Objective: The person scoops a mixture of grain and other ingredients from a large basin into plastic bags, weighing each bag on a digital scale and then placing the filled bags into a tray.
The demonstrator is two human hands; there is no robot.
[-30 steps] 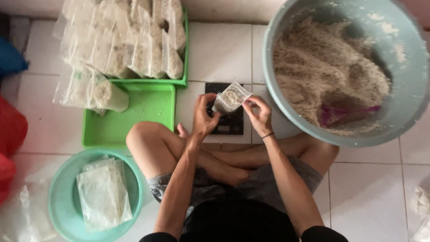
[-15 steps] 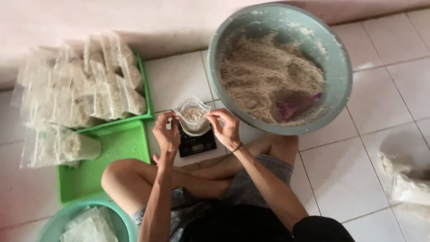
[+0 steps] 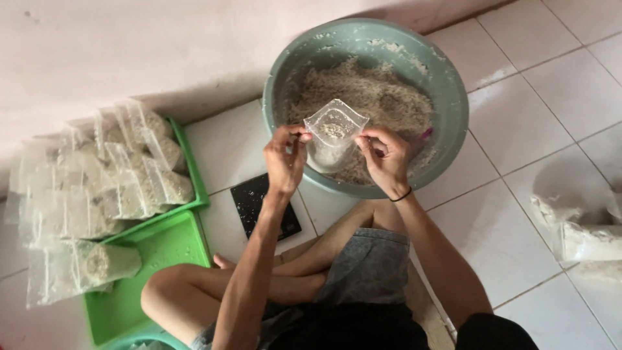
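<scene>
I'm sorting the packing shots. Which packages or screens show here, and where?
Clear bag: held open by left hand and right hand over the grey basin.
Filled clear bags: stacked on green trays, left.
Black scale: flat square on floor, no lit screen.

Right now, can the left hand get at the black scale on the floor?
Probably yes: the left hand would have to release the small bag, but the black scale lies uncovered just below its wrist.

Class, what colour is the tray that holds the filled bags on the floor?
Bright green, seen in the head view: the tray lies left of the person, bearing filled bags.
</scene>
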